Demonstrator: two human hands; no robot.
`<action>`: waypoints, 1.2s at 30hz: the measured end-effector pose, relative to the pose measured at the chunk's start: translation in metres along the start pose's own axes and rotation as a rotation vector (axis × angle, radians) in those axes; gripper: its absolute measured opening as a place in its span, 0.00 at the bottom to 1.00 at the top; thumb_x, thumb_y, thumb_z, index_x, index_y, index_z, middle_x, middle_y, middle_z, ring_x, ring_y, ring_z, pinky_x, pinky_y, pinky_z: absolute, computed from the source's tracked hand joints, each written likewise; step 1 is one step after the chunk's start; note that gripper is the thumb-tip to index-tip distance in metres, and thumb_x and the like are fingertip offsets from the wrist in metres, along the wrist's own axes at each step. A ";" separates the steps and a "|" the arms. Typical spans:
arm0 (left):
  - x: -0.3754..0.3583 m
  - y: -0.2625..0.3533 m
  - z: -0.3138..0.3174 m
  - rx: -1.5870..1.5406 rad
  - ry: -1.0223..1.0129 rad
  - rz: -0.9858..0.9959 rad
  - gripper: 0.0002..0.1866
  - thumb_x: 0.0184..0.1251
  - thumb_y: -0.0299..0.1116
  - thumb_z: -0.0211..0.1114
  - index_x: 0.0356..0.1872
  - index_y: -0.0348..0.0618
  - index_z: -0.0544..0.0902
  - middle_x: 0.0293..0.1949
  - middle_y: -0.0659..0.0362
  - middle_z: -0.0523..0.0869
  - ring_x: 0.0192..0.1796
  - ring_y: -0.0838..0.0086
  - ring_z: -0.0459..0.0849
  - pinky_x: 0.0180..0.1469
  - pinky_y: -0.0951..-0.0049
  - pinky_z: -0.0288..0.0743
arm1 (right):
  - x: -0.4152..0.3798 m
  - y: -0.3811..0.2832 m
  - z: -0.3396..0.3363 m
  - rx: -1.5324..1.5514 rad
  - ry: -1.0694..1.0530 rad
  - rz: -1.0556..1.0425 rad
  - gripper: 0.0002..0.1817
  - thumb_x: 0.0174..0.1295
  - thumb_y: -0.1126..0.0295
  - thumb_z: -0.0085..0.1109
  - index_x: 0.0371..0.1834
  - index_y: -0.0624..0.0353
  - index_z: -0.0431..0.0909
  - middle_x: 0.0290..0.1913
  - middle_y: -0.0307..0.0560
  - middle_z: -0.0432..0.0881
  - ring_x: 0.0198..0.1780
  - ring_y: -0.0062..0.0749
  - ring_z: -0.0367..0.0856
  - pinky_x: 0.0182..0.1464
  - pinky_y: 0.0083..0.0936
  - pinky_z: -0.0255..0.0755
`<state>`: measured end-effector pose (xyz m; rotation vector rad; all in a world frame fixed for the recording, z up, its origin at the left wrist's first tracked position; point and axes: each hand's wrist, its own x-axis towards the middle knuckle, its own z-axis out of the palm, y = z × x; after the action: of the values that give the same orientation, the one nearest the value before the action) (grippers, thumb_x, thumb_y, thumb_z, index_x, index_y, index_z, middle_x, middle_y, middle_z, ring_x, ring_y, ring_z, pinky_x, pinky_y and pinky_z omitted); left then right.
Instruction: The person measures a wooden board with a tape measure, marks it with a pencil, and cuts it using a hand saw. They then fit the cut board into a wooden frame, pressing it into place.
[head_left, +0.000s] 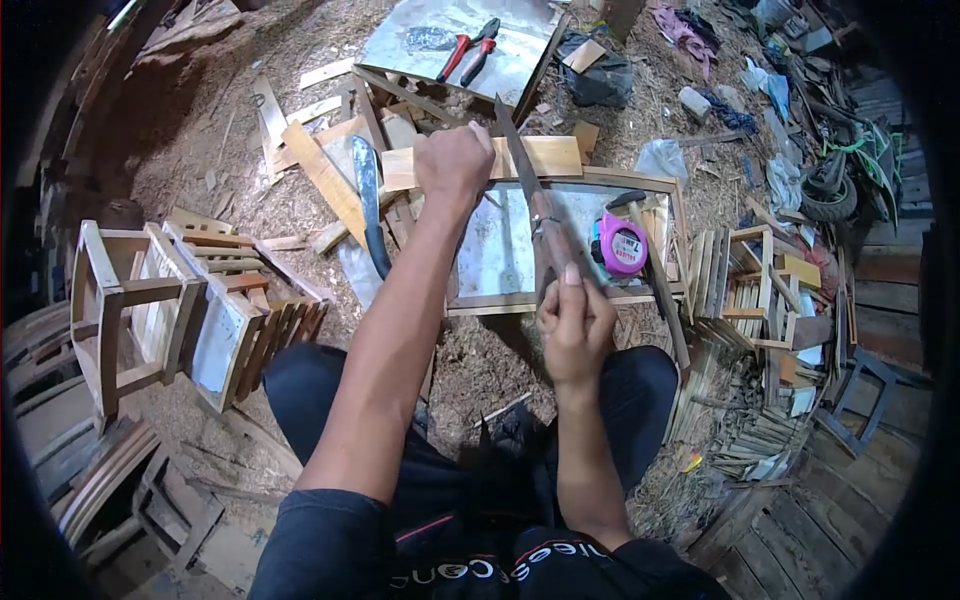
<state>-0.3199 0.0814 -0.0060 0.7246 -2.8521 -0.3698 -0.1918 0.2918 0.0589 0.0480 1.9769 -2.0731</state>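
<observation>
My left hand [455, 160] is closed over a light wooden board [545, 157], pressing on it at the far edge of a low wood-framed bench [490, 245]. My right hand [575, 325] grips the wooden handle of a handsaw [520, 155], whose dark blade points away from me and lies across the board, right of my left hand. A pink tape measure [625, 247] and a hammer [660, 285] rest to the right of the saw. Left of my left forearm is a machete [368, 190] with a dark handle.
Red-handled pliers [468, 55] lie on a pale panel [400, 40] beyond the bench. Wood offcuts [325, 170] and shavings cover the ground. Wooden frames stand at left [130, 310] and right [765, 290]. A dark plastic bag [600, 80] sits at the back.
</observation>
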 end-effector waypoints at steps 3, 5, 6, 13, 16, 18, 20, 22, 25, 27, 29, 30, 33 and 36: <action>-0.005 -0.003 0.002 -0.030 0.044 0.046 0.29 0.74 0.45 0.46 0.23 0.38 0.89 0.28 0.42 0.88 0.34 0.48 0.88 0.48 0.51 0.74 | -0.018 0.026 0.006 0.074 0.047 -0.078 0.24 0.78 0.58 0.48 0.23 0.61 0.72 0.17 0.34 0.70 0.20 0.17 0.67 0.24 0.22 0.59; -0.008 -0.005 0.006 -0.020 0.053 0.057 0.28 0.73 0.44 0.48 0.21 0.39 0.89 0.27 0.44 0.89 0.33 0.50 0.88 0.45 0.51 0.74 | -0.025 0.018 0.010 0.053 0.060 -0.105 0.24 0.79 0.58 0.48 0.23 0.60 0.71 0.18 0.34 0.68 0.19 0.16 0.64 0.23 0.20 0.57; -0.009 -0.004 0.005 -0.016 0.066 0.059 0.28 0.73 0.44 0.48 0.21 0.39 0.89 0.27 0.44 0.89 0.33 0.50 0.88 0.45 0.51 0.74 | -0.026 0.012 0.010 0.023 0.088 -0.123 0.25 0.79 0.57 0.48 0.23 0.59 0.69 0.18 0.33 0.65 0.18 0.15 0.62 0.22 0.18 0.55; -0.046 -0.039 -0.021 -0.060 0.137 0.145 0.19 0.74 0.42 0.54 0.27 0.40 0.82 0.26 0.46 0.87 0.32 0.52 0.87 0.40 0.51 0.77 | -0.063 -0.010 0.000 0.047 -0.163 0.074 0.25 0.80 0.56 0.47 0.23 0.58 0.66 0.17 0.33 0.65 0.17 0.15 0.62 0.21 0.18 0.56; -0.059 -0.045 -0.021 -0.016 0.133 0.139 0.17 0.74 0.42 0.53 0.35 0.38 0.80 0.25 0.44 0.87 0.32 0.51 0.88 0.39 0.51 0.78 | -0.079 0.014 0.010 -0.108 -0.116 0.057 0.24 0.80 0.58 0.46 0.23 0.58 0.67 0.19 0.33 0.67 0.19 0.15 0.61 0.23 0.19 0.56; -0.059 -0.047 -0.022 -0.031 0.086 0.090 0.17 0.75 0.43 0.52 0.36 0.37 0.79 0.25 0.44 0.87 0.32 0.50 0.88 0.38 0.51 0.79 | -0.084 0.021 0.012 -0.026 -0.024 -0.010 0.24 0.79 0.59 0.45 0.22 0.58 0.67 0.19 0.35 0.67 0.19 0.16 0.60 0.23 0.20 0.55; -0.059 -0.053 -0.025 -0.040 0.037 0.040 0.18 0.75 0.43 0.51 0.38 0.37 0.78 0.26 0.43 0.88 0.32 0.49 0.88 0.38 0.50 0.79 | -0.081 0.030 0.011 0.170 0.125 -0.345 0.23 0.76 0.63 0.50 0.20 0.59 0.67 0.19 0.37 0.70 0.20 0.19 0.66 0.25 0.23 0.59; -0.059 -0.066 -0.025 -0.021 0.013 0.007 0.19 0.76 0.44 0.49 0.41 0.36 0.78 0.27 0.42 0.88 0.31 0.48 0.89 0.39 0.49 0.80 | -0.074 0.024 0.005 0.237 0.125 -0.312 0.23 0.75 0.64 0.50 0.19 0.60 0.67 0.18 0.38 0.70 0.20 0.20 0.66 0.24 0.23 0.59; -0.057 -0.069 -0.027 -0.023 0.028 0.043 0.21 0.76 0.45 0.48 0.34 0.38 0.82 0.28 0.42 0.88 0.31 0.48 0.89 0.40 0.48 0.80 | -0.066 0.022 0.007 0.122 0.110 -0.103 0.24 0.76 0.61 0.50 0.19 0.61 0.68 0.18 0.37 0.70 0.20 0.19 0.67 0.25 0.24 0.59; -0.048 -0.067 -0.028 -0.031 0.003 0.077 0.22 0.76 0.45 0.49 0.30 0.39 0.83 0.28 0.42 0.89 0.32 0.48 0.89 0.40 0.48 0.80 | -0.065 0.030 0.012 0.047 0.111 -0.080 0.24 0.76 0.60 0.50 0.19 0.61 0.69 0.18 0.37 0.71 0.21 0.19 0.67 0.25 0.24 0.60; -0.040 -0.063 -0.027 -0.064 0.112 0.088 0.23 0.75 0.43 0.51 0.24 0.40 0.83 0.28 0.44 0.88 0.32 0.48 0.89 0.39 0.48 0.80 | -0.066 0.040 0.018 0.017 0.100 -0.047 0.24 0.76 0.60 0.52 0.20 0.61 0.72 0.18 0.35 0.72 0.22 0.19 0.69 0.26 0.24 0.61; -0.034 -0.061 -0.023 -0.074 0.120 0.093 0.23 0.75 0.43 0.51 0.24 0.40 0.83 0.28 0.44 0.88 0.32 0.48 0.89 0.39 0.48 0.80 | -0.064 0.044 0.022 0.013 0.105 -0.060 0.24 0.76 0.60 0.52 0.20 0.61 0.72 0.18 0.35 0.72 0.22 0.19 0.69 0.26 0.24 0.61; -0.015 -0.053 -0.013 -0.037 0.213 0.137 0.15 0.72 0.40 0.57 0.33 0.41 0.85 0.28 0.49 0.88 0.34 0.50 0.87 0.44 0.50 0.77 | -0.057 0.043 0.036 -0.062 0.075 -0.126 0.24 0.78 0.61 0.48 0.21 0.60 0.68 0.16 0.35 0.66 0.18 0.16 0.63 0.22 0.20 0.55; -0.008 -0.042 -0.001 -0.038 0.334 0.156 0.14 0.72 0.41 0.56 0.37 0.42 0.85 0.30 0.51 0.88 0.36 0.50 0.86 0.51 0.49 0.73 | -0.048 0.033 0.041 -0.110 0.080 -0.094 0.25 0.77 0.60 0.51 0.19 0.60 0.71 0.17 0.33 0.69 0.20 0.17 0.67 0.25 0.24 0.59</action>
<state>-0.2937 0.0494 -0.0179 0.4981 -2.5561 -0.2514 -0.1316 0.2591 0.0391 0.0173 2.1769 -2.0452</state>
